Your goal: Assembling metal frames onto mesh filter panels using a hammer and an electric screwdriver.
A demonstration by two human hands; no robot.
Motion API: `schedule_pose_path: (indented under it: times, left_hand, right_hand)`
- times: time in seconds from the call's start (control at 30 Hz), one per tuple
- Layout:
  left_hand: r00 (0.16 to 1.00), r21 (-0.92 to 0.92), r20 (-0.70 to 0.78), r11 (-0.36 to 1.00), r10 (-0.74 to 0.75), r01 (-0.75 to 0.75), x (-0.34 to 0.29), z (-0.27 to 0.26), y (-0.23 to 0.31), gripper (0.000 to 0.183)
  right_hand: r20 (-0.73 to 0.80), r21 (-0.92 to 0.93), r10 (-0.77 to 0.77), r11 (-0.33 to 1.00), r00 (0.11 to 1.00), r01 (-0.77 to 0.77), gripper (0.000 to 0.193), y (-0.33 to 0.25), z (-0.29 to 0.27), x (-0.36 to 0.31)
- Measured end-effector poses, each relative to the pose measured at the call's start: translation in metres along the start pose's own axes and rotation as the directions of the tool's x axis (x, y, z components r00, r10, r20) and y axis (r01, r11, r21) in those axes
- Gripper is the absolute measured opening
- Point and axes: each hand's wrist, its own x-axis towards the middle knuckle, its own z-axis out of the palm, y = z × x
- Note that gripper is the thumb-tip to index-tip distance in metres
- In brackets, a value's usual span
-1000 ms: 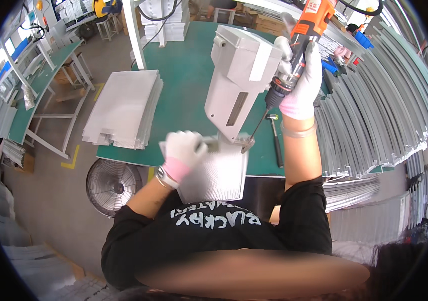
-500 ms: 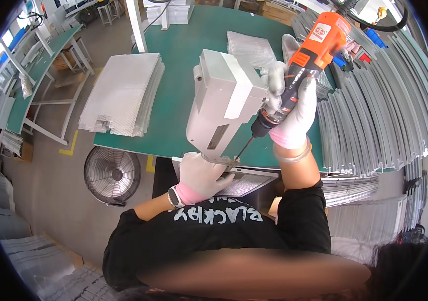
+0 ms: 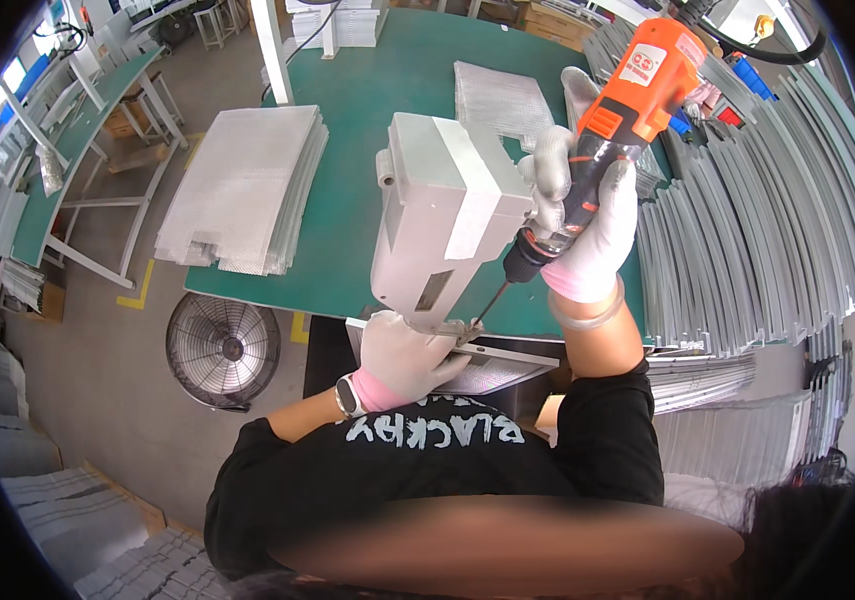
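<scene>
My right hand (image 3: 587,215), in a white glove with a pink cuff, is closed round an orange and black power screwdriver (image 3: 637,85). Its long thin bit slants down to the corner of a white-framed panel (image 3: 507,368) at the table's near edge. Also gloved, my left hand (image 3: 402,355) grips that panel by the corner, close to the bit's tip; some of its fingertips are hidden. A grey box-shaped housing (image 3: 422,200) with a pale strip down it rises just beyond my left hand and covers part of the table. Whether a screw sits at the tip is too small to tell.
On the green table (image 3: 347,230) lie a stack of mesh sheets (image 3: 237,185) at left and a smaller mesh stack (image 3: 502,100) farther back. Many grey frame strips (image 3: 747,220) are packed along the right. A round floor fan (image 3: 222,348) stands at lower left.
The housing's top has tipped slightly toward me. The screwdriver and my right hand have shifted a little to the right, while the bit stays at the panel's corner.
</scene>
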Motion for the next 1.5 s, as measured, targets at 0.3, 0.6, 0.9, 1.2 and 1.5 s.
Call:
schedule_pose_path:
  times: [0.3, 0.6, 0.9, 1.2, 1.5]
  left_hand:
    - [0.998, -0.021, 0.038, 0.998, -0.05, 0.051, -0.004, 0.0, -0.001, 0.034]
    - [0.999, -0.101, -0.017, 0.994, -0.028, 0.026, -0.008, 0.017, -0.004, 0.036]
    - [0.977, -0.139, 0.163, 0.978, -0.135, 0.158, -0.021, 0.031, -0.004, 0.04]
    - [0.997, -0.121, -0.076, 0.993, 0.004, -0.013, 0.008, 0.006, -0.004, 0.039]
    - [0.985, 0.245, 0.12, 0.965, -0.125, 0.093, 0.051, -0.071, -0.025, 0.024]
  right_hand:
    - [-0.006, -0.016, 0.088, 0.996, 0.996, -0.088, 0.083, 0.007, 0.001, -0.015]
    - [-0.051, 0.08, 0.188, 0.98, 0.981, -0.183, 0.083, 0.028, -0.016, -0.042]
    - [-0.035, 0.117, 0.217, 0.97, 0.976, -0.212, 0.081, 0.035, -0.02, -0.05]
    - [-0.066, 0.036, 0.185, 0.982, 0.98, -0.183, 0.08, 0.026, -0.017, -0.029]
    - [-0.212, -0.581, -0.17, 0.814, 0.962, 0.016, 0.028, -0.051, -0.045, 0.044]
